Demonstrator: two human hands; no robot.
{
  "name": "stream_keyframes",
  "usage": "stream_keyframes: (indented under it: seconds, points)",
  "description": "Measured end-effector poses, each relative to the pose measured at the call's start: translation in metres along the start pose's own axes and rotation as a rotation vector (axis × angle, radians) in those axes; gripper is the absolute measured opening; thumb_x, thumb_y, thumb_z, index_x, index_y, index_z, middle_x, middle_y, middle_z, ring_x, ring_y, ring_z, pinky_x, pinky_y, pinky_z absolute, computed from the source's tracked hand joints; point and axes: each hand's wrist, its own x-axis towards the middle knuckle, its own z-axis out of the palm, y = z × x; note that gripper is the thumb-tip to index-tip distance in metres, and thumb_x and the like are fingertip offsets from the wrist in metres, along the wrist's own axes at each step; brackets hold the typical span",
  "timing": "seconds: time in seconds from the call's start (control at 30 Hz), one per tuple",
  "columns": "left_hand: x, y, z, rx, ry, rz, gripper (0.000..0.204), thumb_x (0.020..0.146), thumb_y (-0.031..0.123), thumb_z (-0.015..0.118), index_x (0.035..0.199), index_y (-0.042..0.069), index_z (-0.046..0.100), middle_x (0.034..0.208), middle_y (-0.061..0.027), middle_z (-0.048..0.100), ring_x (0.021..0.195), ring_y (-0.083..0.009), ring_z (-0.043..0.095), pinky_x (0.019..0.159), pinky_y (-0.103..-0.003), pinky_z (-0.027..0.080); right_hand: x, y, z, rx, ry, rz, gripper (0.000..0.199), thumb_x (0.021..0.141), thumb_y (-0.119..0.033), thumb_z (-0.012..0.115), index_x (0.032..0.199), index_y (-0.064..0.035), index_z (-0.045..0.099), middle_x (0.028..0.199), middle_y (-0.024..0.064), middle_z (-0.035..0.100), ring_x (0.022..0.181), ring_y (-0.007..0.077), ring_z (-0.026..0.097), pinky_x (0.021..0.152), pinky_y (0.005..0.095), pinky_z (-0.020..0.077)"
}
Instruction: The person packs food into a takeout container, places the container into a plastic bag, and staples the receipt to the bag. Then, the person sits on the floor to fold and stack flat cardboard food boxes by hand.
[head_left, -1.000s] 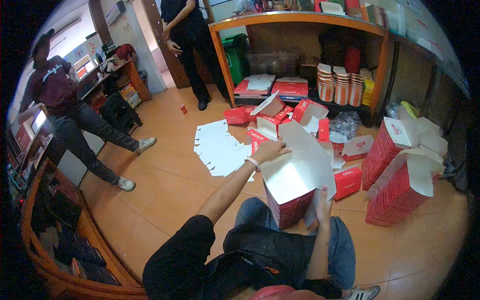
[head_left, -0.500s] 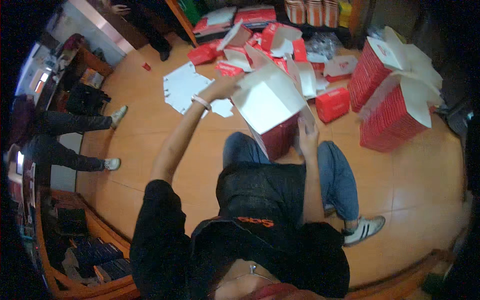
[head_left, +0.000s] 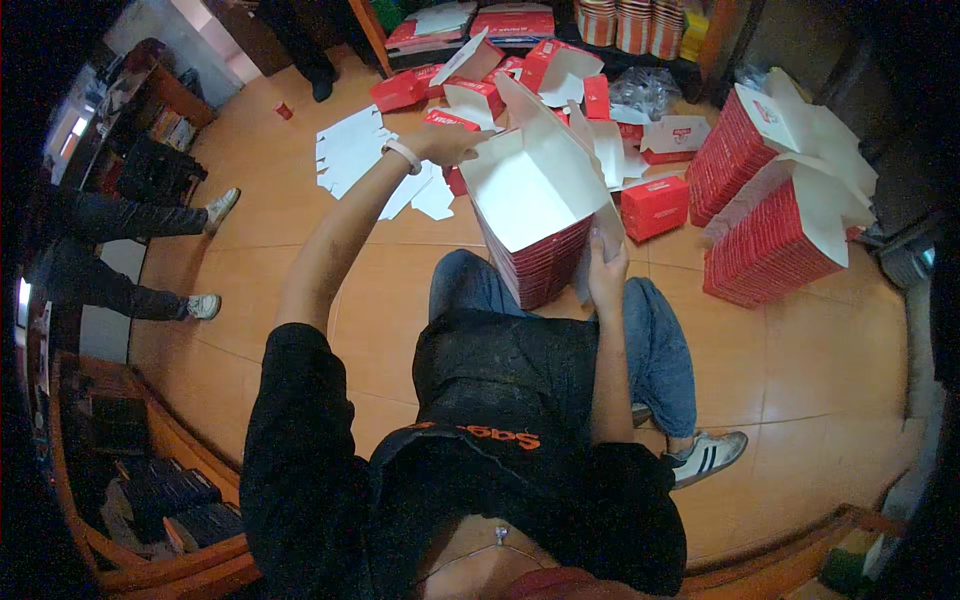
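Observation:
A tall stack of nested red food boxes point(head_left: 540, 272) with white insides stands on the floor between my bent knees. The white inside of the top box point(head_left: 530, 200) faces up, its flaps spread outward. My left hand point(head_left: 450, 147), with a pale band at the wrist, has its fingers closed at the far left edge of that box. On the near right side, my right hand point(head_left: 607, 268) holds a side flap between thumb and fingers. Part of the right fingers is hidden behind the flap.
Loose red boxes point(head_left: 655, 207) lie in a pile beyond the stack, beside flat white card sheets point(head_left: 350, 150). Two more box stacks point(head_left: 770, 240) stand at the right. A person's legs point(head_left: 130, 215) reach in from the left. Striped cups point(head_left: 635, 25) fill a back shelf.
My left hand has moved slightly farther out along the top box's left edge. My right hand stays at the right flap. The whole view has shifted a little.

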Motion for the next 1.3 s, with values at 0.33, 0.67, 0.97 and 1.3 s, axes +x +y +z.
stream_keyframes:
  seconds: [0.33,0.67,0.97,1.3]
  points:
    - [-0.025,-0.007,0.004,-0.261,-0.099,-0.209,0.054,0.084,0.01,0.039,0.132,0.001,0.016,0.093,-0.0209,0.056,0.061,-0.0205,0.062,0.065,-0.033,0.05,-0.004,0.022,-0.005,-0.05,0.043,-0.071,0.051,0.077,-0.009,0.062,0.12,-0.0025,0.033,0.116,0.0131,0.044,0.108,0.0226,0.044,0.088,0.0324,0.0386]
    - [-0.049,-0.002,0.026,-0.209,0.257,-0.474,0.049,0.083,0.028,0.048,0.121,0.005,0.028,0.087,-0.0217,0.059,0.06,-0.0295,0.06,0.056,-0.039,0.048,0.001,0.039,0.0,-0.03,0.139,-0.063,0.053,0.079,-0.006,0.058,0.123,-0.0075,0.029,0.117,0.0122,0.04,0.111,0.0223,0.041,0.085,0.035,0.0399]
    - [-0.036,0.035,0.03,0.426,0.764,0.217,0.042,0.07,0.033,0.065,0.104,0.012,0.052,0.109,-0.0111,0.051,0.094,-0.03,0.053,0.071,-0.036,0.046,-0.016,0.114,-0.001,-0.182,0.094,0.098,0.042,0.081,-0.013,0.057,0.117,-0.0077,0.036,0.106,0.0096,0.048,0.096,0.0163,0.05,0.076,0.0308,0.0433]
    - [0.028,0.047,0.032,0.04,0.49,0.026,0.018,0.078,0.026,0.057,0.087,0.011,0.058,0.069,-0.0133,0.06,0.066,-0.0317,0.058,0.058,-0.041,0.045,-0.031,0.196,-0.029,-0.243,-0.205,0.297,0.025,0.081,-0.021,0.059,0.097,-0.0033,0.051,0.077,0.0072,0.056,0.063,0.0129,0.054,0.053,0.0251,0.0464]
